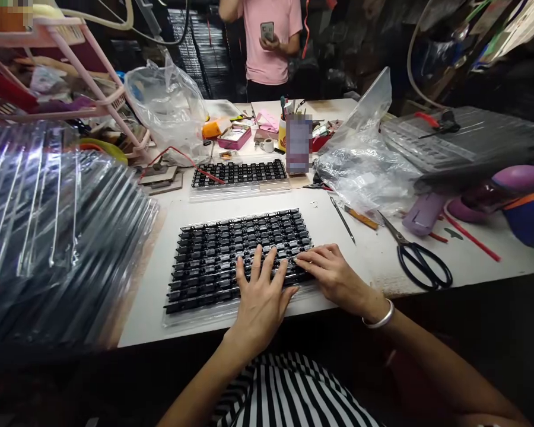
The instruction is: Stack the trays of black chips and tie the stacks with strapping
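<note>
Rows of small black parts [213, 249] lie side by side on a clear plastic sheet or tray [196, 317] in front of me. My left hand [262, 293] rests palm down on the nearer rows, its fingers spread. At the right end of those rows is my right hand [333, 273], fingertips pressed together against the edge; whatever they pinch is hidden. A silver bangle [380, 315] circles my right wrist. Farther back sits a second, similar set of black parts [240, 172] on clear plastic.
Black-handled scissors [420, 261], a pointed tool [342, 219] and an orange-handled cutter [360, 217] lie to the right. Stacked clear plastic trays [62, 237] crowd the left. Plastic bags [365, 172] and a pink rack [93, 83] stand behind. Across the table, a person [273, 44] holds a phone.
</note>
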The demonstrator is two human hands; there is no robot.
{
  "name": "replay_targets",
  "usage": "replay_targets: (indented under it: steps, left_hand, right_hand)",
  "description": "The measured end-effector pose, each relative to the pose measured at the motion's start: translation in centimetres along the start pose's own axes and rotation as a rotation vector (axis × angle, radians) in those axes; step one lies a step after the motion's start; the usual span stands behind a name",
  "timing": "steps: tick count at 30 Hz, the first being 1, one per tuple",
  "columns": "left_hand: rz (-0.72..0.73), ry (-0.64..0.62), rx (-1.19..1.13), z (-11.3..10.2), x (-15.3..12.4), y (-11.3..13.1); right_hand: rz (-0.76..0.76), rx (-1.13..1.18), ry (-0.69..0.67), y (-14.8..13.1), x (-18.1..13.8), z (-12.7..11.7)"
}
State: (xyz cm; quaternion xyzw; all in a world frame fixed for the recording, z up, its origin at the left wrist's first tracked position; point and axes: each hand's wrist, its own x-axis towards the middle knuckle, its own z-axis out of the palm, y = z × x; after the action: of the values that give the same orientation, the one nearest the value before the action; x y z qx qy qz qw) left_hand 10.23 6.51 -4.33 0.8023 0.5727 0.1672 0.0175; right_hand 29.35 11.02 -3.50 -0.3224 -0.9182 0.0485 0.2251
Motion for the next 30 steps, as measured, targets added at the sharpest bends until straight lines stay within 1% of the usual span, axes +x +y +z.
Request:
replay_targets:
  steps: [5,7,10,14,16,23,30]
  left_hand:
    - [0.029,-0.002,0.003,0.1,0.5,0.3]
    - [0.063,-0.014,-0.002,0.3,0.9,0.6]
    - [0.090,-0.030,0.010,0.6,1.2,1.1]
    - [0.073,-0.007,0.046,0.8,1.2,1.3]
    - [0.068,0.000,0.059,0.8,1.1,1.3]
    - [0.086,-0.040,0.096,0.2,1.1,1.6]
    - [0.062,-0.026,0.064,0.4,1.8,1.9]
  right_hand:
    - [0.213,0.049,0.216,0.8,-0.9,-1.1]
    - [0.268,0.056,0.245,0.9,-1.4,-1.2]
    - [0.257,0.107,0.196,0.8,-2.1,-0.8]
    - [0.210,0.134,0.121,0.4,-2.7,0.0]
    - [0.202,0.098,0.121,0.3,-2.9,0.3]
    - [0.196,-0.056,0.114,0.1,-3.2,0.5]
    - [0.210,-0.044,0.124,-0.2,-3.0,0.5]
